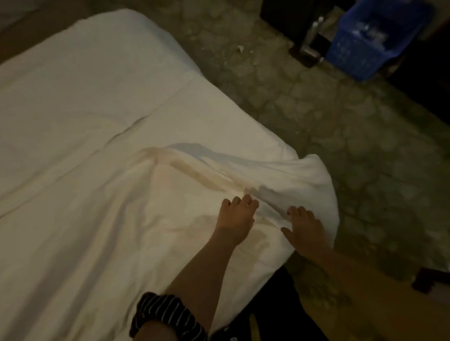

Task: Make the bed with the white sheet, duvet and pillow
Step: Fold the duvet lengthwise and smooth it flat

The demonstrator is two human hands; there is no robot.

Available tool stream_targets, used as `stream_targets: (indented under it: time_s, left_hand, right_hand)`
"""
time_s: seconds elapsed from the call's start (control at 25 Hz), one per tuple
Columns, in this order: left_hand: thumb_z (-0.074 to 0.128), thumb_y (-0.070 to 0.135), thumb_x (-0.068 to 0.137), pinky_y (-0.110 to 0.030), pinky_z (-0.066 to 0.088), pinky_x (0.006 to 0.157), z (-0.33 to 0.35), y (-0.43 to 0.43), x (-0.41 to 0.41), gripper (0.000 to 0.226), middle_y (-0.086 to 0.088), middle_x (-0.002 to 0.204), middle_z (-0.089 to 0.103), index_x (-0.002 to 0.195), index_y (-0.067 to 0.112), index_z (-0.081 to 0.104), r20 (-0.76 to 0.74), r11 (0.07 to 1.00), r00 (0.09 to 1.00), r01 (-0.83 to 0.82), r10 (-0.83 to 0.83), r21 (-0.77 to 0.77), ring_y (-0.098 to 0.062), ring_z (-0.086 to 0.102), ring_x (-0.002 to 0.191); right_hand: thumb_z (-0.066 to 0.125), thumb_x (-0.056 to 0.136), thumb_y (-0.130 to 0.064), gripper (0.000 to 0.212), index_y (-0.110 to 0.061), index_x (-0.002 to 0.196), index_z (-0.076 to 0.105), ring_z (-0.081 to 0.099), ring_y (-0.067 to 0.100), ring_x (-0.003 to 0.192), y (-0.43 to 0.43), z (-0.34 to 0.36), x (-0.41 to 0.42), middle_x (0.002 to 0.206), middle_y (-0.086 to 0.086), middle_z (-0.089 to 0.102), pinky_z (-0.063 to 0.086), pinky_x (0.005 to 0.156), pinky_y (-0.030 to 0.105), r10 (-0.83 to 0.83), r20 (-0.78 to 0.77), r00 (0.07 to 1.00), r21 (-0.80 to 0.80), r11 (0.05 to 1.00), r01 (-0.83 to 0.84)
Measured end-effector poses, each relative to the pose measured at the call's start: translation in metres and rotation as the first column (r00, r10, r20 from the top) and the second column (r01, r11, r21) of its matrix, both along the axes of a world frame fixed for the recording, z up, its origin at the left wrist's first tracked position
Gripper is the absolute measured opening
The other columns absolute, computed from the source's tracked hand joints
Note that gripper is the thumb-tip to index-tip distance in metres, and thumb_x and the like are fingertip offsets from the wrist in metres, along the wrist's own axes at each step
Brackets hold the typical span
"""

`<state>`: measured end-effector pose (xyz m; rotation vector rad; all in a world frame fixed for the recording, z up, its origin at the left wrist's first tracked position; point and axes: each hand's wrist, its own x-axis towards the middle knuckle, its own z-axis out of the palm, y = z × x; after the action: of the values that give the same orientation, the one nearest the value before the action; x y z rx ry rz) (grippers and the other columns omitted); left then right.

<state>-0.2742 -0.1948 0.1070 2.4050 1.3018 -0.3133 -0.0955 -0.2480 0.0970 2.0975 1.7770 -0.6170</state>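
A rolled-up dark sleeve (168, 317) with thin white stripes sits closest, on the left forearm, which reaches out over the bed. The white sheet (91, 162) covers the whole mattress, with a long crease running across it. At the near right corner of the bed it is rumpled and bunched into a puffy heap that hangs over the edge. The left hand (237, 217) rests on that rumpled part, its fingers curled down into a raised fold of the cloth, so its grip is closed on the sheet. Just beside it, the right hand (306, 235) lies palm-down on the sheet near the bed's edge, thumb spread wide, pressing rather than grasping. Beyond the bed, across the mottled stone-patterned floor (332, 120), a blue plastic basket (375, 37) stands next to dark furniture (290, 12).
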Motion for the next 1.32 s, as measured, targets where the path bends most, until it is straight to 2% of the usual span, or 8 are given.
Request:
stream_targets:
  time_s: [0.16, 0.28, 0.44, 0.6, 0.76, 0.92, 1.04, 1.32]
  left_hand:
    - [0.088, 0.020, 0.050, -0.032, 0.049, 0.061, -0.033, -0.014, 0.036, 0.050, -0.003, 0.094, 0.063, 0.095, 0.019, 0.068, -0.020, 0.993, 0.996, 0.094, -0.093, 0.068, -0.024, 0.062, 0.076]
    - [0.071, 0.011, 0.058, -0.032, 0.049, 0.060, -0.067, -0.009, 0.054, 0.041, -0.005, 0.097, 0.065, 0.099, 0.018, 0.066, -0.001, 0.984, 0.996, 0.091, -0.092, 0.155, -0.027, 0.062, 0.078]
    - [0.039, 0.014, 0.075, -0.034, 0.045, 0.062, -0.097, 0.009, 0.075, 0.030, -0.003, 0.097, 0.061, 0.099, 0.022, 0.055, 0.013, 0.948, 0.999, 0.041, -0.047, 0.314, -0.027, 0.052, 0.082]
    - [0.049, 0.010, 0.072, -0.034, 0.044, 0.063, -0.093, 0.013, 0.088, 0.023, 0.000, 0.083, 0.063, 0.081, 0.018, 0.068, 0.047, 0.941, 0.997, 0.043, -0.063, 0.337, -0.026, 0.061, 0.073]
    - [0.058, 0.008, 0.067, -0.034, 0.035, 0.070, -0.061, 0.016, 0.102, 0.014, 0.001, 0.074, 0.060, 0.072, 0.020, 0.064, 0.142, 0.951, 0.988, 0.011, -0.058, 0.308, -0.023, 0.057, 0.068]
    - [0.039, 0.007, 0.068, -0.034, 0.031, 0.070, -0.022, 0.030, 0.120, 0.030, 0.003, 0.068, 0.059, 0.067, 0.021, 0.066, 0.136, 0.951, 0.987, 0.039, -0.084, 0.306, -0.021, 0.055, 0.060]
    - [0.054, 0.007, 0.063, -0.033, 0.029, 0.071, 0.019, 0.044, 0.140, 0.023, 0.004, 0.066, 0.060, 0.069, 0.024, 0.068, 0.154, 0.945, 0.986, 0.004, -0.058, 0.328, -0.019, 0.058, 0.059]
    - [0.048, 0.007, 0.093, -0.036, 0.029, 0.094, 0.081, 0.103, 0.170, 0.033, -0.005, 0.117, 0.060, 0.121, 0.019, 0.061, 0.194, 0.930, 0.953, -0.278, 0.234, 0.239, -0.026, 0.056, 0.108]
  right_hand:
    - [0.045, 0.096, -0.044, 0.051, -0.016, 0.136, 0.034, 0.044, 0.022, 0.120, -0.011, -0.031, 0.018, 0.132, 0.005, 0.044, 0.040, 0.092, 0.033, 0.050, -0.024, 0.998, -0.051, 0.997, -0.051]
    - [0.061, 0.086, -0.046, 0.056, -0.013, 0.129, 0.046, 0.054, 0.024, 0.110, -0.001, -0.059, 0.032, 0.121, 0.006, 0.055, 0.047, 0.084, 0.036, 0.143, -0.045, 0.989, -0.029, 0.989, -0.144]
    - [0.091, 0.034, -0.046, 0.069, -0.010, 0.086, 0.063, 0.063, 0.025, 0.065, 0.008, -0.091, 0.049, 0.076, 0.006, 0.063, 0.049, 0.052, 0.033, 0.159, -0.091, 0.983, 0.028, 0.987, -0.157]
    - [0.087, 0.043, -0.046, 0.070, -0.005, 0.092, 0.061, 0.062, 0.029, 0.071, 0.006, -0.092, 0.052, 0.082, 0.011, 0.062, 0.049, 0.056, 0.036, 0.159, -0.106, 0.982, -0.003, 0.987, -0.160]
    - [0.054, 0.081, -0.016, 0.012, -0.005, 0.084, 0.057, 0.058, 0.029, 0.056, 0.007, -0.073, 0.059, 0.069, 0.013, 0.061, 0.042, 0.044, 0.029, 0.016, -0.126, 0.992, 0.118, 0.993, -0.001]
    - [0.041, 0.089, -0.005, 0.020, -0.004, 0.105, 0.052, 0.059, 0.031, 0.079, 0.021, -0.036, 0.083, 0.093, 0.016, 0.062, 0.045, 0.059, 0.037, -0.075, -0.042, 0.996, 0.151, 0.985, 0.080]
    - [0.037, 0.097, -0.009, 0.031, -0.010, 0.127, 0.045, 0.054, 0.024, 0.106, 0.038, 0.002, 0.109, 0.120, 0.009, 0.055, 0.045, 0.081, 0.031, -0.099, -0.055, 0.994, 0.227, 0.968, 0.109]
    - [0.071, 0.078, -0.006, 0.024, 0.000, 0.099, 0.061, 0.064, 0.034, 0.083, 0.109, 0.079, 0.149, 0.093, 0.018, 0.065, 0.050, 0.075, 0.037, -0.096, -0.115, 0.989, 0.461, 0.876, 0.139]
